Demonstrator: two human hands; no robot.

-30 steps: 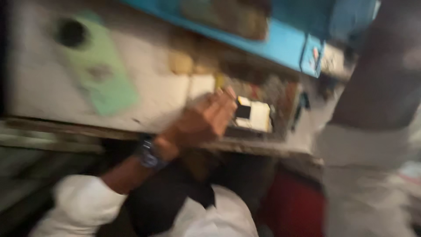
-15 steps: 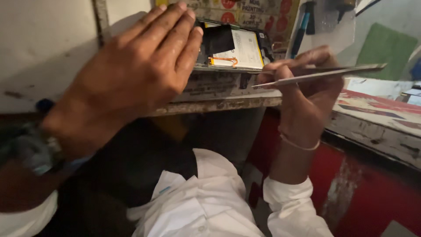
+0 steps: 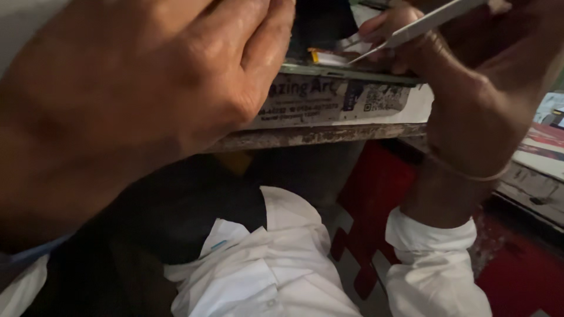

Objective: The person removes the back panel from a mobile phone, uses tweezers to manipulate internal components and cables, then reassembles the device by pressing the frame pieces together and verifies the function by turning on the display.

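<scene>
White sleeves, dark vest, a thin band at one wrist

The person wears a white shirt (image 3: 276, 264) with long sleeves; the right sleeve's cuff (image 3: 432, 235) is bunched in soft folds just below the wrist. A thin pale band (image 3: 470, 174) circles the right wrist above that cuff. Over the shirt lies a dark, near-black garment (image 3: 176, 217) like a vest, open at the front so that the white cloth shows beneath it. The left hand (image 3: 135, 100) and the right hand (image 3: 470, 82) are both bare, without gloves. A strip of white sleeve shows at the lower left edge.
</scene>
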